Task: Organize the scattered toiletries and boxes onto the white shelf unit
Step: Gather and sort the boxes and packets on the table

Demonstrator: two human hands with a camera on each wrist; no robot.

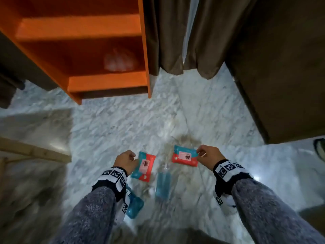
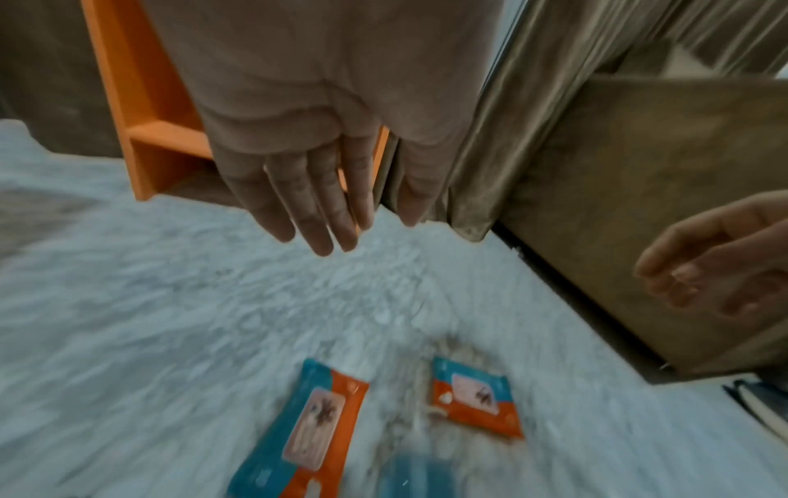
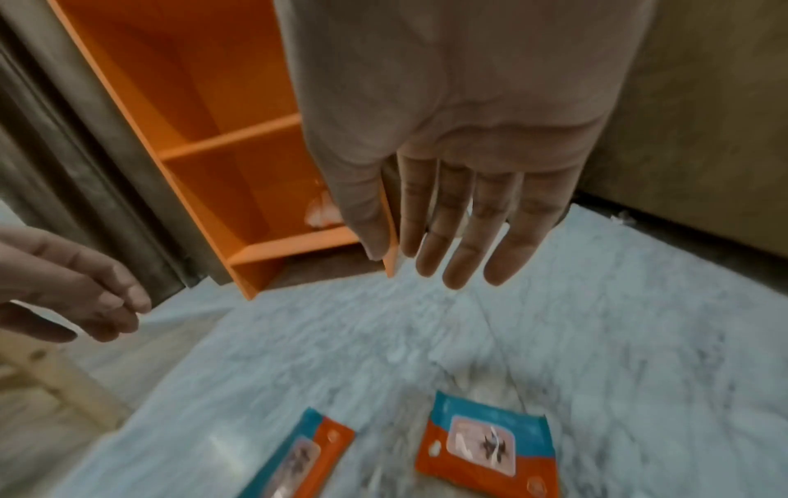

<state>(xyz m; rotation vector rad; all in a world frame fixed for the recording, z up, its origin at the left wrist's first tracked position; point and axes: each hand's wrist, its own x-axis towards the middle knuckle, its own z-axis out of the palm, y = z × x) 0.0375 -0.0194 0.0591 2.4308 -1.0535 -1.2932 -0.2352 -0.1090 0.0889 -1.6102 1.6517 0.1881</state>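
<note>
Two teal-and-red wipe packets lie flat on the marble floor, the left packet (image 1: 143, 167) (image 2: 307, 431) (image 3: 302, 455) and the right packet (image 1: 184, 156) (image 2: 473, 397) (image 3: 486, 441). A blue bottle (image 1: 163, 185) lies between them, nearer me. Another blue bottle (image 1: 134, 206) shows partly under my left forearm. My left hand (image 1: 125, 160) (image 2: 324, 209) hovers over the left packet's near edge, fingers straight and empty. Over the right packet's right edge hangs my right hand (image 1: 209, 154) (image 3: 448, 236), also empty. The shelf unit (image 1: 105, 83) looks orange and stands ahead on the left.
A tied plastic bag (image 1: 119, 59) sits on the shelf unit's lower shelf. Brown curtains (image 1: 184, 32) hang beside the unit. A dark brown cabinet (image 1: 281, 67) bounds the right. A wooden frame (image 1: 35, 152) stands at the left, and a shoe (image 1: 320, 148) at the right edge.
</note>
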